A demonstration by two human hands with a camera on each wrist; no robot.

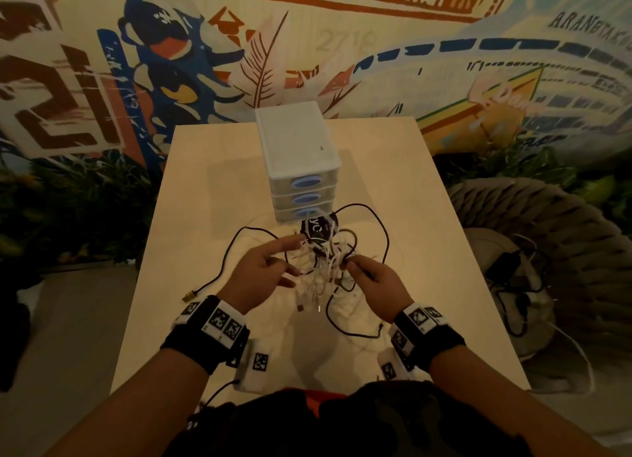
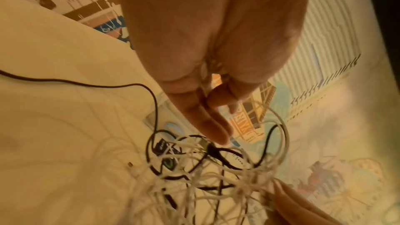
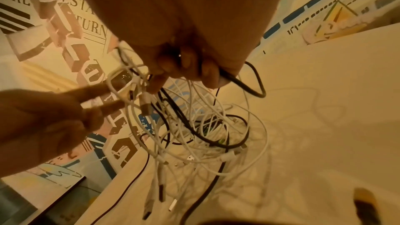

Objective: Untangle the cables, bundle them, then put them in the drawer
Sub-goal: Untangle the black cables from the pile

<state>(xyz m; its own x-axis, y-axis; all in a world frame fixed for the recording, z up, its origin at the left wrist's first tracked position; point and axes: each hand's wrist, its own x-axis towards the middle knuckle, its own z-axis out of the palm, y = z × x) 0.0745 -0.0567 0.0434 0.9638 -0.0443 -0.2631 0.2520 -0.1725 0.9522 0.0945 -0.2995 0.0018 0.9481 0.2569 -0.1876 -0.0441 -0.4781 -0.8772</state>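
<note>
My right fingers (image 3: 207,73) are curling round a black cable (image 3: 249,86) and white strands, holding the tangle (image 1: 325,258) off the table (image 1: 427,217). My left hand (image 1: 260,275) is reaching in from the left, two straight fingers (image 3: 95,91) trapping one white cable (image 3: 121,91) between them. The knot is hanging between both hands, its loose ends trailing down toward me. The drawer unit (image 1: 297,155), all drawers closed, is standing just beyond; a dark packet (image 1: 318,229) is lying between.

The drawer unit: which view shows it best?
The head view: the whole drawer unit stands on the table, all three drawers shut. The left wrist view shows only a corner; the right wrist view hides it behind cables.
</note>
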